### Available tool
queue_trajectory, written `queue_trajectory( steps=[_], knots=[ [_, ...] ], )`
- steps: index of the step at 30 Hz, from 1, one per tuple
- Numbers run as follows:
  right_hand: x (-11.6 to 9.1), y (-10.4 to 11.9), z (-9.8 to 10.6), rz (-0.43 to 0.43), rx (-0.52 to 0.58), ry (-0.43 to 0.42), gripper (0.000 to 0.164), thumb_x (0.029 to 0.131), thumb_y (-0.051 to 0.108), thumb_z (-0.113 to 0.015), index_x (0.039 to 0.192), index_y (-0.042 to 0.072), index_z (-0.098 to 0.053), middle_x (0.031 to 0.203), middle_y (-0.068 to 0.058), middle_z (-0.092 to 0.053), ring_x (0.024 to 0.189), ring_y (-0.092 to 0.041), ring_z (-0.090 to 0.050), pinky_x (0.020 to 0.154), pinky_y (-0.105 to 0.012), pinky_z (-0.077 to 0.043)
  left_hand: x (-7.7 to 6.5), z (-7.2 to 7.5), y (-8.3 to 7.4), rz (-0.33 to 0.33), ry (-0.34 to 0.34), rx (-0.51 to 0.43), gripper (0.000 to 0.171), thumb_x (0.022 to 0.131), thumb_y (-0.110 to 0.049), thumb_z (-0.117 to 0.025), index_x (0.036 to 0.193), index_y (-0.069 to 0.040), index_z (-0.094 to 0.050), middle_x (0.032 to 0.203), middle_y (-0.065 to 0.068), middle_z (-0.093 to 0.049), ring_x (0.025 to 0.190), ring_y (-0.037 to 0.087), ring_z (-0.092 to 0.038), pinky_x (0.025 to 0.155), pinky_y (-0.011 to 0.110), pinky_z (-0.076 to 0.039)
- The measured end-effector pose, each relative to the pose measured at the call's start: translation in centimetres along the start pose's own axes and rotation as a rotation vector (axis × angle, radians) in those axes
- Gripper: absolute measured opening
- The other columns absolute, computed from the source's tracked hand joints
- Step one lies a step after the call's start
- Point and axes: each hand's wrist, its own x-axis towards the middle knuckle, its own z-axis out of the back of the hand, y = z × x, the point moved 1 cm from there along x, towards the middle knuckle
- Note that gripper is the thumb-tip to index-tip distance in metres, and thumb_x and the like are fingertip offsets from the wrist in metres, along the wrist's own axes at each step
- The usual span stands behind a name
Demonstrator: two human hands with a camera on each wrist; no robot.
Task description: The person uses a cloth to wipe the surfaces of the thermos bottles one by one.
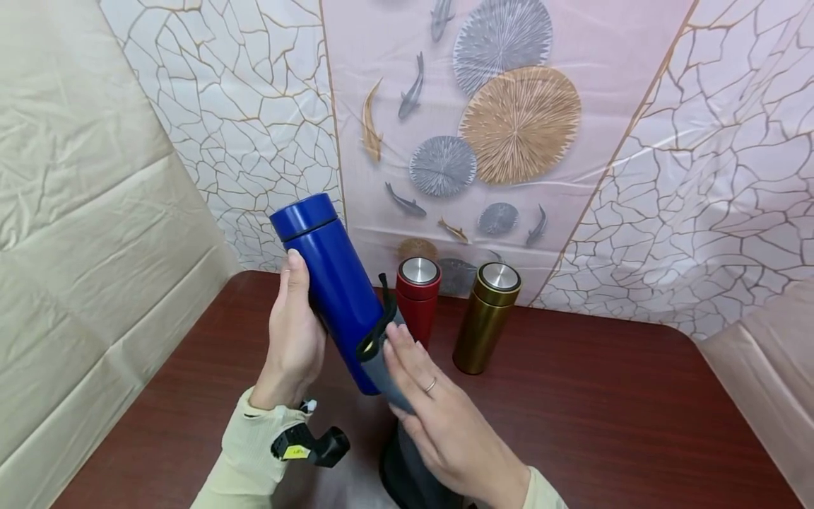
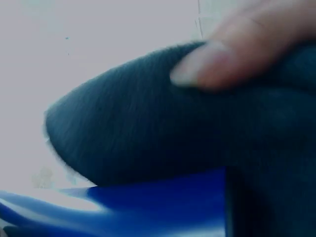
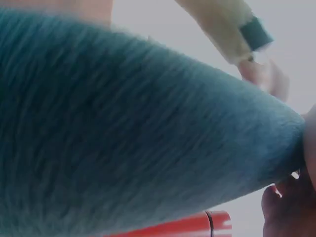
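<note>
No text readable; yellow label (image 1: 295,452) on the wrist camera (image 1: 330,447) is illegible.

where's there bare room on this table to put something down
The widest bare patch of table lies between the gold bottle and the right edge; another lies between the left sleeve and the left edge. It's crowded in the middle: blue bottle, grey pouch, red bottle and both hands.

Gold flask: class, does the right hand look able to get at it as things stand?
Probably yes: nothing visible stands between the right hand and the gold flask, though the hand would likely leave the pouch first.
</note>
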Motion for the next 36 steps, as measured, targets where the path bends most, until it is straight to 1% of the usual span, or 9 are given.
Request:
queue_trajectory(
  steps=[4,7,9,10,12,14,21,27,36],
  knots=[
    [0.0,-0.5,1.1,-0.075,0.074,-0.136,0.054,0.107,0.009,-0.045,0.157,-0.005,-0.029,0.163,-0.021,-0.034,0.152,-0.026,-0.037,0.125,-0.027,-0.026,0.7,0.7,-0.1,-0.026,0.015,-0.021,0.048,0.110,-0.048,-0.027,0.150,-0.021,-0.026,0.126,0.004,-0.050,0.112,0.023,-0.053,0.097,0.037,-0.044],
    [-0.3,-1.1,2.1,-0.169,0.096,-0.219,0.052,0.101,-0.003,-0.052,0.152,-0.003,-0.041,0.151,-0.018,-0.053,0.137,-0.019,-0.056,0.115,-0.019,-0.039,1.3,1.4,0.0,-0.026,0.013,0.043,0.045,0.109,-0.041,-0.039,0.148,-0.023,-0.025,0.130,0.004,-0.051,0.113,0.022,-0.056,0.098,0.038,-0.047],
    [-0.6,-1.5,2.8,-0.227,0.104,-0.251,0.042,0.099,-0.007,-0.054,0.140,-0.001,-0.056,0.120,-0.015,-0.073,0.110,-0.012,-0.070,0.096,-0.013,-0.050,1.8,1.8,0.0,-0.015,0.020,0.111,0.048,0.108,-0.039,-0.046,0.148,-0.025,-0.025,0.135,0.004,-0.052,0.117,0.023,-0.057,0.100,0.041,-0.048],
    [-0.7,-1.7,3.1,-0.261,0.102,-0.254,0.036,0.099,-0.006,-0.054,0.134,0.001,-0.061,0.103,-0.009,-0.075,0.096,-0.007,-0.070,0.086,-0.011,-0.052,1.9,2.0,0.1,-0.012,0.027,0.145,0.051,0.107,-0.039,-0.049,0.149,-0.025,-0.023,0.138,0.004,-0.051,0.119,0.024,-0.057,0.102,0.043,-0.047],
    [-0.9,-2.1,3.8,-0.312,0.082,-0.255,0.022,0.101,-0.003,-0.054,0.116,0.006,-0.066,0.071,0.002,-0.060,0.069,-0.001,-0.060,0.066,-0.010,-0.048,2.3,2.4,0.2,-0.011,0.040,0.200,0.057,0.105,-0.043,-0.052,0.151,-0.026,-0.023,0.142,0.005,-0.049,0.124,0.026,-0.056,0.105,0.048,-0.046],
    [-1.0,-2.5,4.4,-0.333,0.067,-0.252,0.015,0.102,-0.002,-0.054,0.105,0.009,-0.064,0.060,0.007,-0.040,0.057,0.000,-0.046,0.055,-0.013,-0.040,2.7,2.8,0.5,-0.012,0.049,0.238,0.062,0.103,-0.046,-0.055,0.153,-0.027,-0.022,0.145,0.005,-0.048,0.128,0.028,-0.055,0.107,0.052,-0.045],
    [-1.2,-3.6,5.7,-0.385,0.012,-0.261,0.014,0.104,0.002,-0.053,0.096,0.012,-0.061,0.060,0.010,-0.029,0.053,0.000,-0.031,0.050,-0.013,-0.030,4.5,4.0,2.4,0.030,0.046,0.278,0.068,0.097,-0.039,-0.068,0.151,-0.025,-0.029,0.146,0.004,-0.050,0.130,0.026,-0.056,0.109,0.052,-0.046],
    [-1.5,-4.0,6.7,-0.435,-0.025,-0.294,0.014,0.104,0.005,-0.053,0.101,0.012,-0.064,0.059,0.010,-0.031,0.054,-0.002,-0.037,0.051,-0.016,-0.032,5.7,5.2,4.1,0.101,0.047,0.364,0.075,0.093,-0.039,-0.074,0.152,-0.023,-0.031,0.142,0.006,-0.053,0.128,0.027,-0.056,0.109,0.050,-0.045],
    [-1.6,-4.1,7.3,-0.499,-0.045,-0.303,0.015,0.106,0.009,-0.051,0.107,0.009,-0.066,0.060,0.007,-0.036,0.057,-0.005,-0.042,0.054,-0.018,-0.035,6.6,6.1,5.5,0.088,0.055,0.419,0.071,0.091,-0.024,-0.079,0.147,-0.014,-0.036,0.139,0.008,-0.055,0.126,0.025,-0.056,0.112,0.046,-0.044]
  ],
)
